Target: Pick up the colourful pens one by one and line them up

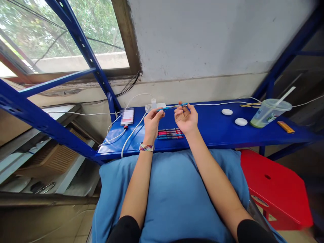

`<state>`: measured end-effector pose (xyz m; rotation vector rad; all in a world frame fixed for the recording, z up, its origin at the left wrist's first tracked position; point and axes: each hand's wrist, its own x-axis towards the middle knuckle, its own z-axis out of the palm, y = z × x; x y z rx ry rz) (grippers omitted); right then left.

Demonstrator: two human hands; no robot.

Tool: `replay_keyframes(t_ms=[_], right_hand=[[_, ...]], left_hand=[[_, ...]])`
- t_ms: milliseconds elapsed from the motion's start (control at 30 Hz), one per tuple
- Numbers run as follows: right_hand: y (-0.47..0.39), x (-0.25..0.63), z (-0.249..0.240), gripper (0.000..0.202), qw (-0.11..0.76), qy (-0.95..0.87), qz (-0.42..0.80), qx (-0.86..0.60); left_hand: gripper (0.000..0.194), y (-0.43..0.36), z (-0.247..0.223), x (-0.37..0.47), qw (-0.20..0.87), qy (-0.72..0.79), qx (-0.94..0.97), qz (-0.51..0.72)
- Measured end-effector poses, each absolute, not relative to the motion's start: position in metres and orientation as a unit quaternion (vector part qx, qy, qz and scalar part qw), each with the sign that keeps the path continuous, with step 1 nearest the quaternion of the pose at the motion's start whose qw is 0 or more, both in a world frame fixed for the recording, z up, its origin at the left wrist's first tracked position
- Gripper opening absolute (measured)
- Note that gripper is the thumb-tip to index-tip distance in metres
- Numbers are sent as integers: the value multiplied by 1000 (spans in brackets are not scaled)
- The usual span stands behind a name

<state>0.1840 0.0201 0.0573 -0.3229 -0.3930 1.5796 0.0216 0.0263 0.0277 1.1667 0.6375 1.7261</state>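
A blue pen [172, 107] is held level between my two hands, above the blue shelf top [212, 126]. My left hand [152, 122] pinches its left end between thumb and fingers. At its right end, my right hand [186, 118] has thumb and fingertips closed on it, palm turned up. Below the hands, several pens [170, 134] in blue, red and dark colours lie side by side on the shelf top.
White power strip [162, 106] with cables behind my hands; a phone-like device [127, 116] at left. Two white oval objects [241, 122], a plastic cup with straw [270, 113] and an orange packet [286, 127] sit at right. A red stool [278, 189] stands lower right.
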Motion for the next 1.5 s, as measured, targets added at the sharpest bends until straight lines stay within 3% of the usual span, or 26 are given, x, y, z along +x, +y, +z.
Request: replay_keyframes(t_ms=[167, 533, 967, 1067, 1200, 1400, 1500], right_hand=[[39, 178, 80, 28, 686, -218, 677, -157], [85, 169, 84, 7, 618, -181, 751, -149], [49, 184, 51, 22, 629, -157, 753, -114], [49, 193, 41, 26, 640, -236, 698, -217], [56, 200, 25, 9, 672, -338, 542, -375], [68, 202, 5, 14, 639, -452, 444, -437], [69, 204, -4, 17, 613, -517, 408, -436]], left_hand=[[28, 31, 41, 21, 443, 257, 472, 717], [28, 62, 42, 9, 450, 272, 407, 747], [23, 55, 36, 8, 474, 298, 439, 703], [24, 55, 37, 3, 445, 363, 496, 651], [20, 58, 57, -11, 403, 443, 606, 523], [7, 86, 112, -27, 388, 512, 713, 283], [6, 94, 111, -29, 350, 585, 700, 213]])
